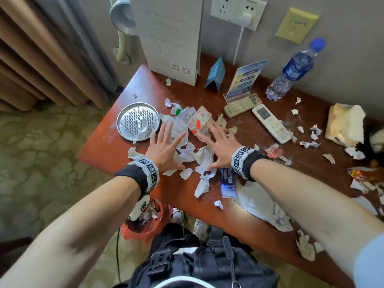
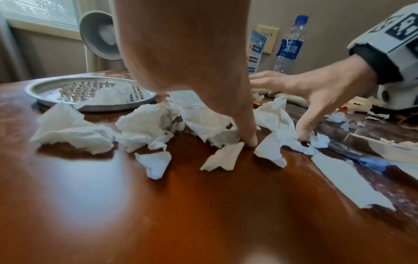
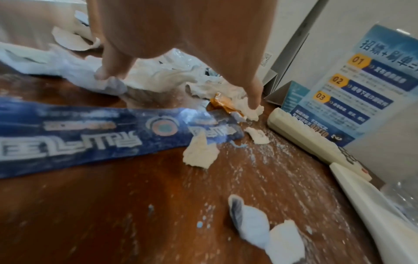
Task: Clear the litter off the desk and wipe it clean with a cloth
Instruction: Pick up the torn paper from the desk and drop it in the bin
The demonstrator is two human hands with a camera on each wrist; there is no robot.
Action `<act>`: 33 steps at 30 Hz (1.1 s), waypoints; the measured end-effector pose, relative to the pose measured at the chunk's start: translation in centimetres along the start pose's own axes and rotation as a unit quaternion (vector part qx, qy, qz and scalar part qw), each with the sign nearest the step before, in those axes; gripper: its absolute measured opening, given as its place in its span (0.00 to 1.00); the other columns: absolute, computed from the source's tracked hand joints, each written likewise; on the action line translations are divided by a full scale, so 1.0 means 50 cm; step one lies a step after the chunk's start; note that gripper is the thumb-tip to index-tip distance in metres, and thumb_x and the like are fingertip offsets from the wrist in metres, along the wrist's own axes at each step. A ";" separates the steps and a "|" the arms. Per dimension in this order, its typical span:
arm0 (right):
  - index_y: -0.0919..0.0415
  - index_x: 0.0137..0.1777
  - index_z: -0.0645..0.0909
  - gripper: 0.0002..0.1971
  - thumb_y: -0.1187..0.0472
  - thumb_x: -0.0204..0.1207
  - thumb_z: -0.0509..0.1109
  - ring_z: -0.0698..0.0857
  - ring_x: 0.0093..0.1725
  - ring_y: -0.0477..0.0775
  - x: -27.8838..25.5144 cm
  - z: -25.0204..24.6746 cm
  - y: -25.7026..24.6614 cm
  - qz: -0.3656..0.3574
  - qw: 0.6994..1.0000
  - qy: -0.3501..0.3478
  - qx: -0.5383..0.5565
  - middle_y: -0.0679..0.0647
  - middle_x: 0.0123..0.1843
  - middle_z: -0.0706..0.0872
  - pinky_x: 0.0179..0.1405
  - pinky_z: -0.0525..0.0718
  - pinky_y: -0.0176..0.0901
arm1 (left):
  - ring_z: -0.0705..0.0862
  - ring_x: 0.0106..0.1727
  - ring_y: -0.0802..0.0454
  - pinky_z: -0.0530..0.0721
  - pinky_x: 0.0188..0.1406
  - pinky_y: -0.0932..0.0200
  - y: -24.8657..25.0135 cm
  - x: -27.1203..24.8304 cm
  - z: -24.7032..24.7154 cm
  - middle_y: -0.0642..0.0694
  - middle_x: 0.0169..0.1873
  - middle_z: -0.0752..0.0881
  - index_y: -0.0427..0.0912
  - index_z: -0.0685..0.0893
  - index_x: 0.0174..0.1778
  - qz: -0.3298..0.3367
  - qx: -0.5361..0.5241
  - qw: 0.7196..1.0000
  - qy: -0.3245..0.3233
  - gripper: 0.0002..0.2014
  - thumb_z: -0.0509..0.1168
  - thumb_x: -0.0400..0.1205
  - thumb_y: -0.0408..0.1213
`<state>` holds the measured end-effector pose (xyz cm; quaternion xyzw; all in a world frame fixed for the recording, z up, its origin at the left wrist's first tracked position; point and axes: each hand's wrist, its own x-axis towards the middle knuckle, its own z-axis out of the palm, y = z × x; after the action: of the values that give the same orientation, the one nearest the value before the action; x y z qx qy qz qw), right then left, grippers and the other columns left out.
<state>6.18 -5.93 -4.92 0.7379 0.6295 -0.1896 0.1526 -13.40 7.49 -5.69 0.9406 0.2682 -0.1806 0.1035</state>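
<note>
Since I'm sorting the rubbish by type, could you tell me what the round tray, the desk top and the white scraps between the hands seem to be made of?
Round tray: likely metal, silvery, reflective, perforated.
Desk: probably wood or veneer, glossy red-brown, grain visible.
White scraps: soft tissue paper, matte, crumpled, ragged torn edges.

Two remotes [image 1: 242, 104], one bottle [image 1: 295, 69], one metal tray [image 1: 137, 121]

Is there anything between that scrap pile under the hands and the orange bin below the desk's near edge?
Nothing solid. Between the scrap pile and the near edge lie only loose paper bits and a blue wrapper on the desk. The bin sits below that edge, already holding litter.
</note>
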 end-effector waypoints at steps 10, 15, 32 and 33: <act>0.42 0.83 0.28 0.68 0.24 0.57 0.74 0.26 0.82 0.67 0.092 -0.066 0.002 -0.005 0.998 -0.041 -0.038 0.57 0.82 0.22 0.75 0.47 0.84 | 0.20 0.78 0.36 0.41 0.79 0.22 -0.016 0.094 -0.055 0.38 0.80 0.22 0.57 0.30 0.85 0.038 0.039 0.998 0.012 0.70 0.74 0.61 0.74; 0.39 0.84 0.32 0.61 0.24 0.62 0.71 0.29 0.83 0.63 0.094 -0.040 0.034 0.021 0.996 -0.090 0.011 0.49 0.83 0.23 0.75 0.50 0.81 | 0.27 0.82 0.32 0.44 0.77 0.21 -0.015 0.143 -0.073 0.39 0.80 0.22 0.60 0.29 0.84 0.066 0.050 0.996 -0.022 0.70 0.73 0.60 0.75; 0.36 0.85 0.42 0.45 0.26 0.73 0.60 0.42 0.84 0.67 0.082 -0.010 0.062 0.072 0.996 -0.003 0.042 0.51 0.87 0.36 0.75 0.60 0.71 | 0.31 0.84 0.32 0.45 0.78 0.21 -0.011 0.189 -0.065 0.43 0.85 0.31 0.62 0.43 0.85 0.084 0.007 0.995 -0.044 0.63 0.66 0.59 0.82; 0.37 0.85 0.43 0.44 0.27 0.74 0.60 0.44 0.84 0.67 0.080 -0.008 0.061 0.075 0.996 -0.004 0.046 0.51 0.87 0.38 0.75 0.60 0.71 | 0.32 0.84 0.32 0.44 0.78 0.21 -0.009 0.191 -0.062 0.42 0.85 0.32 0.61 0.42 0.85 0.082 0.010 0.995 -0.049 0.63 0.65 0.59 0.82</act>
<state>9.78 -2.72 -6.49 0.7885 0.5625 -0.2094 0.1345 -5.20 13.23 -6.68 0.9502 0.1832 -0.2205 0.1219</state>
